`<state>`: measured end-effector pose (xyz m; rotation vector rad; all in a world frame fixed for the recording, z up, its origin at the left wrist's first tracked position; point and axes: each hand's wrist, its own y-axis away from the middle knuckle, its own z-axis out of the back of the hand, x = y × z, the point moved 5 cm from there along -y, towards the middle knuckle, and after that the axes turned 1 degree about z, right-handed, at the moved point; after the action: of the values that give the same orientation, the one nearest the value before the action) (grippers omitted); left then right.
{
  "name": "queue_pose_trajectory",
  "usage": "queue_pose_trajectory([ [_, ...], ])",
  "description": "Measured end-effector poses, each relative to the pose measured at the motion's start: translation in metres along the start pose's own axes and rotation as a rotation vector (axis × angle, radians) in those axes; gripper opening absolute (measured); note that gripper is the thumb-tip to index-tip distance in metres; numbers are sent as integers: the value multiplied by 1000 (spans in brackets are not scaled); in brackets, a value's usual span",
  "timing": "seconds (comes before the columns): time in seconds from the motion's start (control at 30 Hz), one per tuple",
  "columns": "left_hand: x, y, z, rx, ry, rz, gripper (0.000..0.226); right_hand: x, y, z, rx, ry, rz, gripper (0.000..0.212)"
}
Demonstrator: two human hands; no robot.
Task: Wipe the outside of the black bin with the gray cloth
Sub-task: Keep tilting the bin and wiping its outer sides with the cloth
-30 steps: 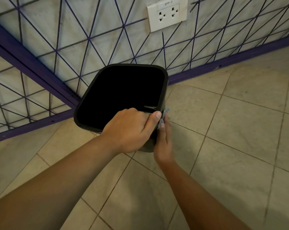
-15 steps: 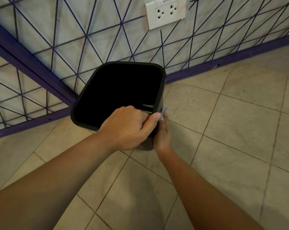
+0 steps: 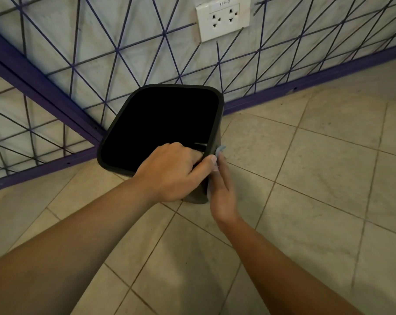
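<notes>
1. Standing on a tiled floor (image 3: 306, 178) close to the corner where two walls meet, a black bin (image 3: 216, 123) is seen from above, its square mouth open and its inside too dark to read.
2. The near rim is gripped by the left hand (image 3: 169, 171): the fingers are curled over the edge into the bin and the thumb is laid along the outside, a hold judged to be there to stop the light bin from sliding or tipping under the wiping pressure.
3. The gray cloth (image 3: 220, 151) is pressed against the bin's right outer wall by the right hand (image 3: 222, 189); the fingers are stretched flat along the wall with the cloth trapped beneath them, only a bluish-gray fold being shown above the fingertips.
4. A flat palm is judged to have been chosen so that pressure is spread over the cloth; whether the thumb is hooked round the cloth cannot be told.
5. The wiping is judged to be under way on the right side; the far walls, facing the corner, are hidden, and turning the bin would probably be needed to reach them.
6. A white double socket (image 3: 223, 20) is mounted on the wall above, and purple lines (image 3: 115, 48) are crossed over both walls, with a purple skirting (image 3: 328, 73) at their foot.
</notes>
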<state>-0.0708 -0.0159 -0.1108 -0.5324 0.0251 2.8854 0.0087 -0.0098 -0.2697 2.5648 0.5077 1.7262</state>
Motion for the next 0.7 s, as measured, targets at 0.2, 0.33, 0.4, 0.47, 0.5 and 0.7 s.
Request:
queue_pose_trajectory([
  [0.2,0,1,-1,1,-16,11,56,6,-13,2,-27,3,-81,42],
  [0.33,-6,7,1,-30,-74,-44,48,6,11,-5,5,180,56,61],
  [0.4,-7,6,2,-36,-98,-33,50,-7,7,2,-31,183,-30,57],
  [0.47,-5,5,1,-35,-77,-8,51,-10,6,2,-54,149,-126,57],
  [0.5,-4,5,0,-34,-51,7,51,-6,10,-2,-41,141,-73,59],
  [0.7,-1,-1,1,-10,33,66,56,-15,0,4,-37,134,-121,56],
])
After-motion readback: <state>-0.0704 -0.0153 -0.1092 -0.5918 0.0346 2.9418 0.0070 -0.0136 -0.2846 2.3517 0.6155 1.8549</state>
